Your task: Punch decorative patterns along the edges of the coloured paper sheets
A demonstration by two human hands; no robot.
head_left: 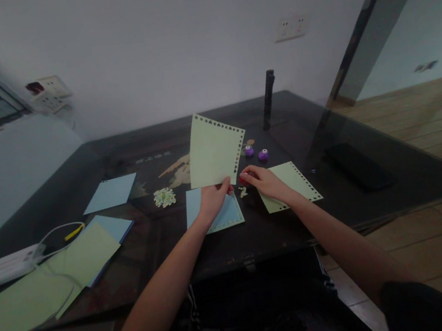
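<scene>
Green sheet (213, 151): pale, upright, punched holes along top and right edges; left hand (212, 199) pinches its bottom edge. Right hand (264, 179) curled over a red punch (243, 179).

Pale green sheet (213, 151) with punched edge holes, upright over the table; small red punch (243, 179), perhaps, beside it

White marks on the table (77, 174) are too blurred to read.

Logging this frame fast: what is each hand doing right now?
Left hand: closed on the bottom edge of the green punched sheet, holding it up.
Right hand: closed on a small red thing, too small to identify.
</scene>
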